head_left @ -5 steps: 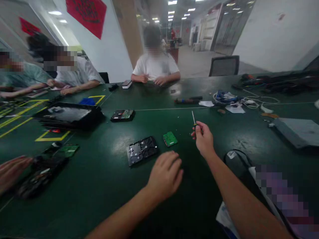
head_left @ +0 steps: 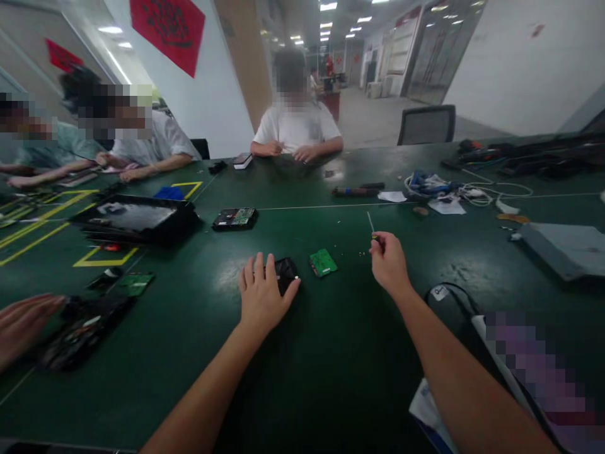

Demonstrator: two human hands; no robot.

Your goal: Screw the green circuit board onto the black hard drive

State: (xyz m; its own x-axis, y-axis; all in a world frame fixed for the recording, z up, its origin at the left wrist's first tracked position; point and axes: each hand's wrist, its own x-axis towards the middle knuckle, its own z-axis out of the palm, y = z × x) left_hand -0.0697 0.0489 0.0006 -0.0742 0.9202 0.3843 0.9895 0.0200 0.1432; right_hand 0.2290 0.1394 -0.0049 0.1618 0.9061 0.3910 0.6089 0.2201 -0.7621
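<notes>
Hard drive [head_left: 286,272], black and lying flat near the middle of the green desk [head_left: 331,378], sits pinned under the left hand [head_left: 261,293], whose fingers are spread apart and pressed palm-down over most of its casing; only its right end shows. The right hand [head_left: 388,261] hovers well apart to the right, fingers closed around the handle of a thin screwdriver [head_left: 371,226] whose shaft points up and away. A small green circuit board [head_left: 323,262] lies loose on the desk between the two hands, just beside the drive. The step in hand looks like steadying the drive for screw work, with the board apparently already off. The next move would call for bringing the screwdriver tip across to the casing and seating it squarely while the left hand keeps the drive from sliding; which screws remain is too small to tell. Farther toward the far edge rest a second drive [head_left: 234,217] and a black tray [head_left: 132,219]. A person in a white shirt [head_left: 295,126] sits at the far edge, and another person's hand [head_left: 23,325] enters at the left edge.
</notes>
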